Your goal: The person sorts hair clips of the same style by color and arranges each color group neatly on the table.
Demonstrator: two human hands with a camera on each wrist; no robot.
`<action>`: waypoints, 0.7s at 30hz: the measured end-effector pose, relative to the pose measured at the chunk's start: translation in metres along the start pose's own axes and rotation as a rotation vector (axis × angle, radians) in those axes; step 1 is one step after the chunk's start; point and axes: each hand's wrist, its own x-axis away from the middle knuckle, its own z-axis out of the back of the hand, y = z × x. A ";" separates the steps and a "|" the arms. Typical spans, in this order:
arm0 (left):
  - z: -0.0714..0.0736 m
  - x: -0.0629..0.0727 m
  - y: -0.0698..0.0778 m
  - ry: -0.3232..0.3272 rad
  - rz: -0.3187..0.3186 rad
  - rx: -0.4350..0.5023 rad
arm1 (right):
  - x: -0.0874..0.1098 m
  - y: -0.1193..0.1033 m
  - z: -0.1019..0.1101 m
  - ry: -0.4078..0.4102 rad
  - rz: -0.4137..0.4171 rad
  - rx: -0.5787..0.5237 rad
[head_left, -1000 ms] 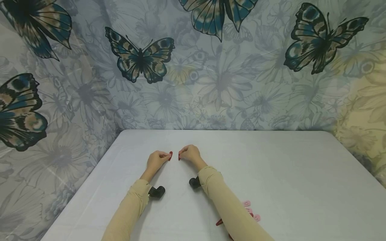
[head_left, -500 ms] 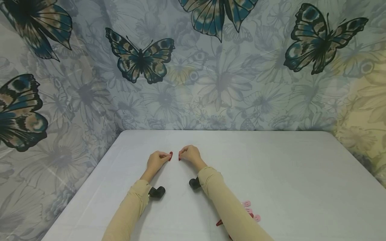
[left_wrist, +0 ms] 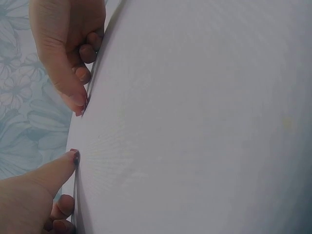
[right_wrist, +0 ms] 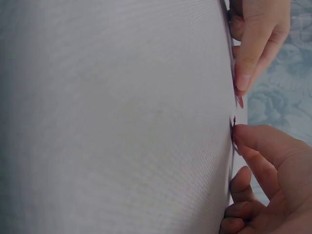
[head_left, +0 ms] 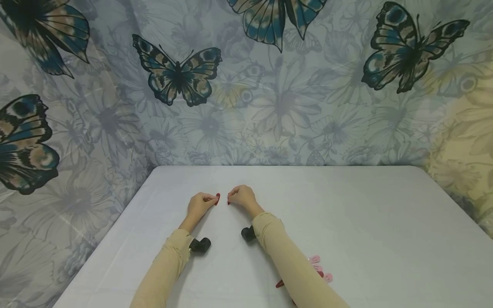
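Observation:
Near the far left part of the white table, my left hand [head_left: 198, 207] pinches a small red hair clip [head_left: 218, 198] between thumb and fingers. Just to its right, a second red clip [head_left: 228, 199] is pinched by my right hand [head_left: 244, 198]. The clips stand a short gap apart, both down at the tabletop. In the left wrist view, the left thumb [left_wrist: 53, 173] presses its clip at the bottom left, with the right hand above. The right wrist view shows the right hand [right_wrist: 278, 165] at its clip; fingers partly cover both clips.
Several pink hair clips [head_left: 328, 277] and a red clip [head_left: 280, 284] lie near the right forearm [head_left: 294, 263], which partly hides them. Black wrist cameras [head_left: 200, 245] jut inward from both sleeves. A butterfly-patterned curtain [head_left: 285, 107] hangs behind the white table [head_left: 366, 222].

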 end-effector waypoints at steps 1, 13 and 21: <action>0.001 0.000 0.001 0.001 0.000 0.001 | 0.000 0.000 0.000 0.000 0.001 0.002; 0.004 -0.001 0.005 0.006 -0.009 0.001 | -0.004 -0.001 0.003 0.011 -0.001 -0.051; 0.002 0.000 0.002 -0.001 0.003 0.012 | -0.008 0.013 0.005 0.049 0.015 -0.179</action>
